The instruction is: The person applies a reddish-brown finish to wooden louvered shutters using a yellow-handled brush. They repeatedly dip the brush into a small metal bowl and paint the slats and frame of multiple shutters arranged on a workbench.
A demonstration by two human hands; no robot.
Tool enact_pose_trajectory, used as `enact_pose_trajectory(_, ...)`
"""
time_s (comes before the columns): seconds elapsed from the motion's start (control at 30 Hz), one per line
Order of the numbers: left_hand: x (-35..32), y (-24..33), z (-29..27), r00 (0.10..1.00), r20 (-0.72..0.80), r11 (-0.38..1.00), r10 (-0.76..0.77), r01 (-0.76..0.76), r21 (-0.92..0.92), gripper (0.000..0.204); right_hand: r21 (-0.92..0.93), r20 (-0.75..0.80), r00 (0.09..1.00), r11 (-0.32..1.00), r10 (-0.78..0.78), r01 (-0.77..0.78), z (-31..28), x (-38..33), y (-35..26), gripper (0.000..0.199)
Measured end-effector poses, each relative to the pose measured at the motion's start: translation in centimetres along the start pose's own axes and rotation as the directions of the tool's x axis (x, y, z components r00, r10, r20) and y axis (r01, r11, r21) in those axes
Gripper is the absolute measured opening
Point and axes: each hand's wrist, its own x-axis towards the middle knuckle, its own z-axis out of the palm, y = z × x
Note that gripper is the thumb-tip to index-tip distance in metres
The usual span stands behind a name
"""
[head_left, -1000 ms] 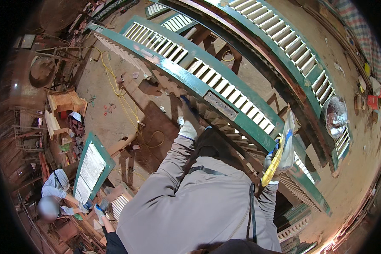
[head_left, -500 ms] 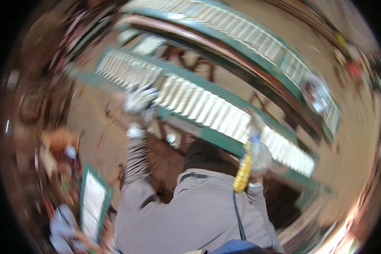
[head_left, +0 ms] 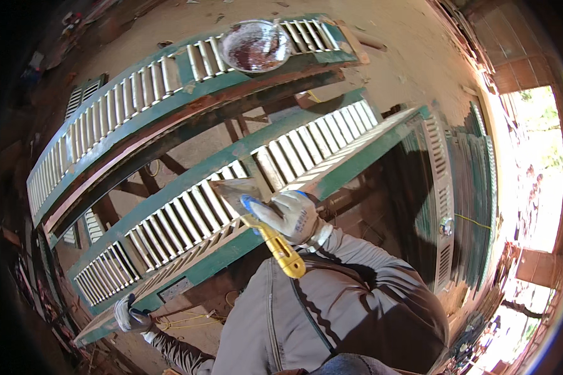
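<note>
A green louvred shutter (head_left: 197,164) with pale slats stretches across in front of me, its near long side edge showing. My right hand (head_left: 292,217), in a white and blue work glove, is closed around a putty knife with a yellow handle (head_left: 281,252). The wide metal blade (head_left: 236,191) lies over the slats beside a cross rail; I cannot tell whether it touches them. At the shutter's near left end my left hand (head_left: 131,314), gloved too, grips the frame's edge with its fingers curled over it.
Beyond lies another long green louvred shutter (head_left: 187,67), with a round metal basin (head_left: 256,47) on it. More shutters (head_left: 466,181) stand stacked at the right, near a bright opening (head_left: 538,125). A yellow cord (head_left: 187,320) trails on the ground near my left hand.
My view has swung round to the right and sharpened. Along the shutter, my left hand has shifted to its left end. My right hand, still with the putty knife, is now over the slats mid-shutter.
</note>
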Motion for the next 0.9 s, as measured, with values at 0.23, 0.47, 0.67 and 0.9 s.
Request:
enact_pose_trajectory(0.23, 3.5, -0.2, 0.7, 0.993, 0.112, 0.996, -0.020, 0.010, 0.092, 0.047, 0.048, 0.087, 0.994, 0.997, 0.059, -0.063, 0.4, 3.4, 1.1, 0.064)
enact_pose_trajectory(0.47, 4.4, 0.9, 0.8, 0.988, 0.079, 0.990, -0.132, 0.136, -0.044, 0.028, 0.273, 0.123, 0.989, 0.956, 0.079, -0.110, 2.7, 3.2, 5.0, 0.036)
enact_pose_trajectory(0.67, 9.4, 4.1, 3.9, 0.999, 0.031, 1.000, 0.018, -0.018, 0.007, 0.018, 0.155, -0.245, 0.939, 0.966, 0.240, -0.207, 0.2, 1.1, 7.7, 0.045)
enact_pose_trajectory(0.9, 6.1, 5.3, 3.2, 0.993, -0.115, 0.995, 0.005, 0.006, 0.097, 0.022, 0.206, -0.196, 0.973, 0.975, 0.126, -0.085, 1.8, 0.4, 10.3, 0.041)
